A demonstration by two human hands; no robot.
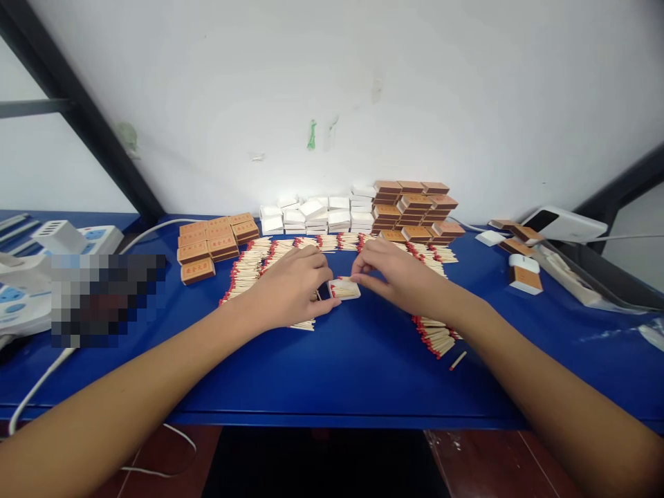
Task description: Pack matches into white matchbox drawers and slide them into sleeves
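Observation:
A small white matchbox tray [353,293] with red-tipped matches in it lies on the blue table in front of me. The thumb and fingers of my left hand [297,287] close around its left end. Over the tray's right side, my right hand [391,273] pinches a match [344,279] between thumb and fingertips, its red head pointing left. Loose matches [243,275] are spread in a band to the left of and behind my hands. More matches [436,337] lie under and beside my right forearm, with one single match [458,360] apart from them.
White trays [314,209] are stacked by the wall, beside brown matchboxes [415,207]. Closed matchboxes [207,245] lie at the left. Power strips [98,242] and cables are far left; a white device [565,225] and a black tray [612,270] are at the right.

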